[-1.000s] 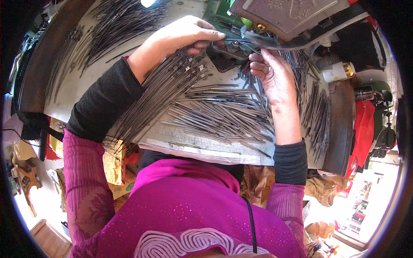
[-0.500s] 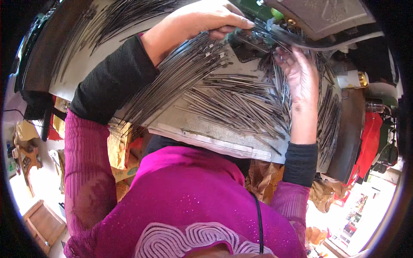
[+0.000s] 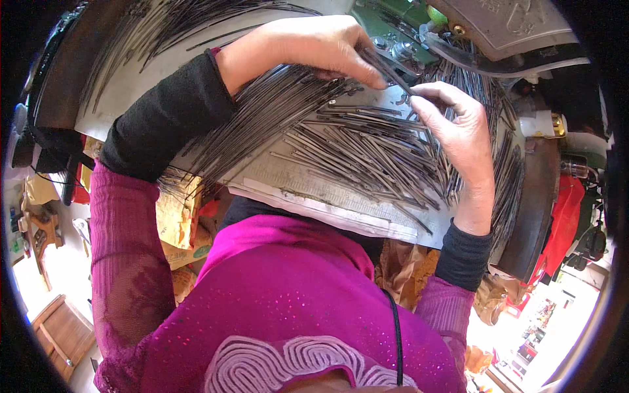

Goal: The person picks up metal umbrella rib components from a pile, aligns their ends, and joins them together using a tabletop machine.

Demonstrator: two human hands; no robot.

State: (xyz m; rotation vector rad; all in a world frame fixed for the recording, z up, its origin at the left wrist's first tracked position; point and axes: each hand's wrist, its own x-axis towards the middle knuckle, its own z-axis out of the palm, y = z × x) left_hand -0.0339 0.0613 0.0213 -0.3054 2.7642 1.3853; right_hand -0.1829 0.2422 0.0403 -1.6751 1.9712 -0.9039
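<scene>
Pale worktop strewn with thin dark sticks, left hand pinching one stick, right hand half-curled, fingertips on the pile, green machine behind.

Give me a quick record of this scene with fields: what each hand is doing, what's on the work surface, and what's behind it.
Left hand: left hand gripping a bundle of thin dark sticks, fingertips pinched at its top end
Right hand: right hand resting on the loose sticks, fingertips meeting the left's
Surface: pale board covered with sticks
Behind: green machine
Clothing: magenta top, black sleeves
</scene>
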